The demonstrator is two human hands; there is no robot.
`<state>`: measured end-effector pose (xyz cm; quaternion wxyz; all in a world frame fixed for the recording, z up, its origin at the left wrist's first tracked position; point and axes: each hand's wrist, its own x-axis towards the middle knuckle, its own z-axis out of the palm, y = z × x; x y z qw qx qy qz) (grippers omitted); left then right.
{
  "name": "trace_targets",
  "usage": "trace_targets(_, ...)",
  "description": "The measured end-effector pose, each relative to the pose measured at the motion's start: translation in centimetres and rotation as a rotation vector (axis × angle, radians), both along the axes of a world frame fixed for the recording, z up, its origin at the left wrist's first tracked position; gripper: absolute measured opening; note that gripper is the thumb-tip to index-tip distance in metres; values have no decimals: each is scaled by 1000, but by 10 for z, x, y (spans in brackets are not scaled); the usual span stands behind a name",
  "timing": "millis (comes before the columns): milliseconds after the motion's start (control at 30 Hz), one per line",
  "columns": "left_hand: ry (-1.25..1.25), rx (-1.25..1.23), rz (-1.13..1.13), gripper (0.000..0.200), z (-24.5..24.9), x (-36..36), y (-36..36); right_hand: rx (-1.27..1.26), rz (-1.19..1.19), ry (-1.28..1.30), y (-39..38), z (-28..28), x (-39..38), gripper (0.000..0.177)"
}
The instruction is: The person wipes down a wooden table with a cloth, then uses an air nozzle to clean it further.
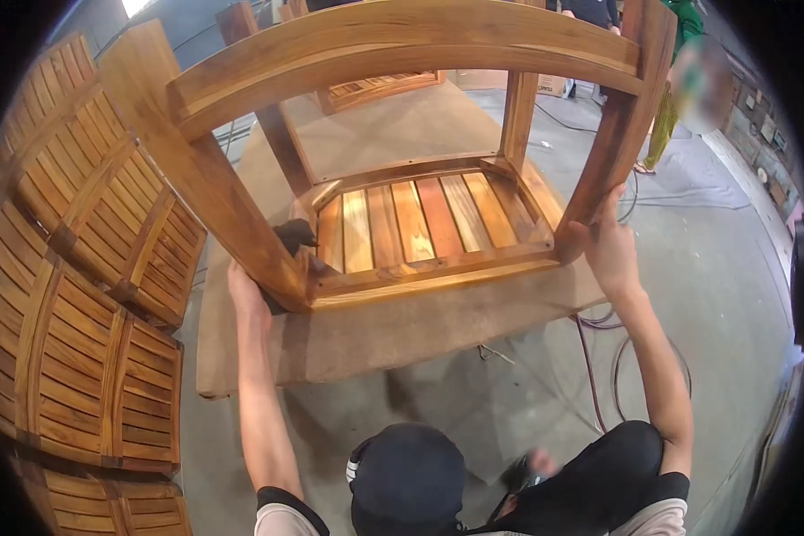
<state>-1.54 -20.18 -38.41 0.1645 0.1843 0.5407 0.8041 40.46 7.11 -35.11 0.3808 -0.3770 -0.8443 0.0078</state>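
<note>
A wooden chair frame (406, 54) with thick posts, a curved top rail and a slatted panel (433, 219) rests on a brown-covered table (375, 344). My left hand (248, 295) is closed around the lower part of the left post. Black material (295, 237) shows at that hand, beside the post's inner side, and part of the hand is hidden behind the wood. On the other side, my right hand (612, 255) grips the right post low down, with fingers along its outer face.
Slatted wooden pieces (71, 339) stand stacked along the left. Another slatted piece (384, 87) sits at the table's far end. Hoses (590, 375) lie on the floor at right. People, one in green (683, 27), stand beyond the table. My dark-clad knee (616, 464) is below.
</note>
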Motion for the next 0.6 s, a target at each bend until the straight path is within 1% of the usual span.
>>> trace_targets(33, -10, 9, -11, 34, 4, 16, -3, 11, -32, -14, 12, -2, 2, 96)
trace_targets(67, -16, 12, -26, 33, 4, 31, -4, -21, -36, -4, 24, 3, 4, 89)
trace_targets(133, 36, -61, 26, 33, -2, 60, -4, -91, -53, 20, 42, 24, 1, 76)
trace_targets(167, 63, -99, 47, 34, -3, 66, -5, -168, -87, 63, 42, 35, -7, 65)
trace_targets(233, 274, -223, 6, 39, 8, 70, -8, -299, -144, 133, 36, 63, -25, 45)
trace_targets(267, 366, -270, -4, 42, 11, 68, -11, -332, -87, 106, 27, 75, -40, 40)
trace_targets(300, 231, -190, 87, 40, 4, 49, -12, -364, -34, 77, 13, 83, -58, 36)
trace_targets(333, 98, -114, 170, 39, 15, 36, -11, -402, 13, 50, -3, 90, -76, 34)
trace_targets(367, -37, -32, 298, 37, 31, 23, -11, -278, 137, -38, -17, 96, -93, 33)
trace_targets(400, 150, 45, 316, 36, 46, 8, -17, -424, 148, -153, -29, 103, -114, 28)
trace_targets(433, 225, 84, 411, 35, 33, -33, -17, -412, 237, -182, -32, 99, -135, 24)
trace_targets(467, 321, -49, 574, 36, 31, -56, -13, -458, 343, -132, -38, 96, -156, 28)
trace_targets(533, 501, -326, 886, 36, 26, -96, -2, -486, 534, -70, -38, 84, -200, 23)
trace_targets(567, 502, -371, 948, 37, 3, -115, 7, -323, 629, 9, -19, 61, -227, 22)
trace_targets(600, 505, -421, 1006, 38, -30, -136, 19, -164, 723, 90, -9, 43, -262, 21)
